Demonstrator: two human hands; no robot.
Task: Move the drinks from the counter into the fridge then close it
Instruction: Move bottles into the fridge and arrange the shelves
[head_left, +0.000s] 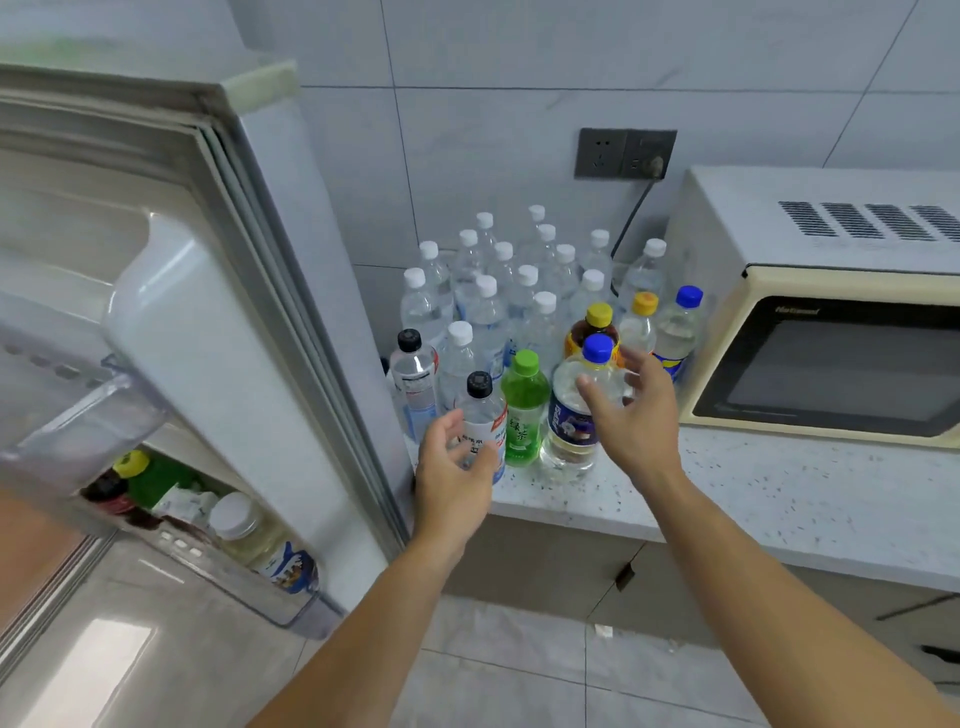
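Left hand (454, 467) at front counter (779, 499) edge, fingers loosely spread around black-capped clear bottle (480, 415), not yet clamped; contact unclear. Right hand (631, 410) spread wide, palm toward blue-capped bottle (574, 410), thumb in front of its shoulder, no grasp. Green tea bottle (523, 405) stands between both hands. Behind fingers: yellow-capped drinks, second blue-capped bottle, cluster of white-capped water bottles (498, 291) against wall. Left of left hand: open fridge door (249, 312), shelf holding bottles. Right of right hand: microwave (831, 332).

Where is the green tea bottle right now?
The green tea bottle stands at the counter's front, between a black-capped bottle and a blue-capped bottle.
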